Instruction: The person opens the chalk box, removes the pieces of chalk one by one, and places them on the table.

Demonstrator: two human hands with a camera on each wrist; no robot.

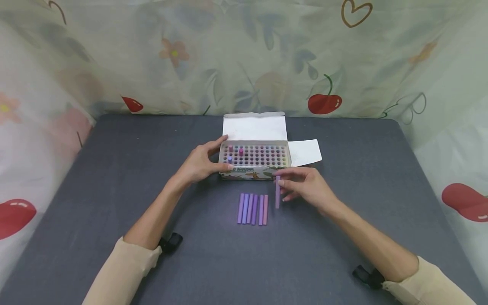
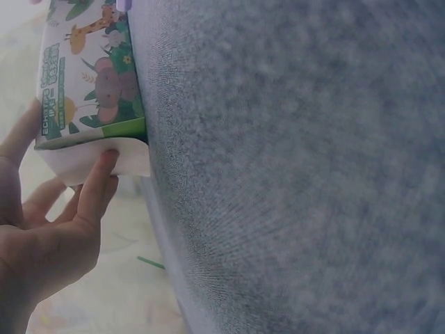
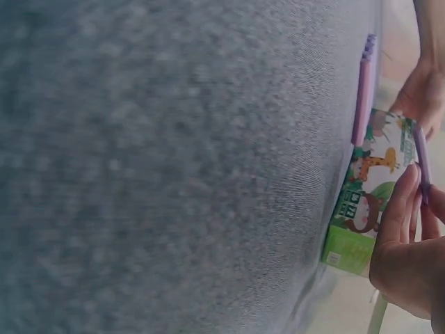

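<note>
A white chalk box (image 1: pixel 263 176) printed with animals stands with its lid raised, showing an insert of round holes. Three sticks, pink, magenta and lilac, stick up near its left end. My left hand (image 1: pixel 202 162) grips that end, thumb along the front edge; in the left wrist view its fingers lie against the white end flap (image 2: pixel 90 158). Just off the box's front right corner, my right hand (image 1: pixel 306 188) pinches a light purple chalk stick (image 1: pixel 277 200) between thumb and fingers. Several purple and pink chalk sticks (image 1: pixel 250 209) lie side by side before the box.
The open lid (image 1: pixel 254 128) leans at the back, and a white side flap (image 1: pixel 305 152) spreads out to the right. Dark grey cloth covers the table (image 1: pixel 213 262). A patterned curtain (image 1: pixel 244 55) hangs behind it and at both sides.
</note>
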